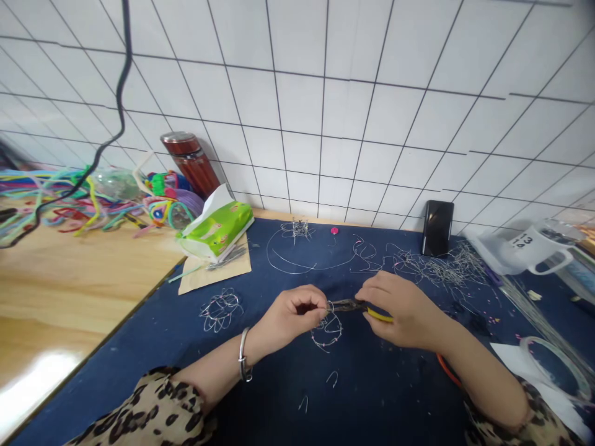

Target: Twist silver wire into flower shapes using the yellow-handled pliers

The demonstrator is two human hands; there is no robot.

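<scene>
My left hand [292, 313] pinches a small silver wire piece [326, 328], a looped shape with tiny pink beads, just above the dark blue cloth [372, 384]. My right hand [402, 310] is closed round yellow-handled pliers [357, 306], whose dark jaws point left and meet the wire at my left fingertips. A silver bangle sits on my left wrist. A finished wire flower [220, 308] lies on the cloth to the left of my hands.
Loose wire coils [302, 248] and a pile of cut wires [446, 266] lie behind my hands. A black phone [437, 227] leans on the tiled wall. Tissue pack [218, 229], red flask [191, 162], colourful pipe cleaners [69, 198], white jug [534, 248], tape roll [555, 365].
</scene>
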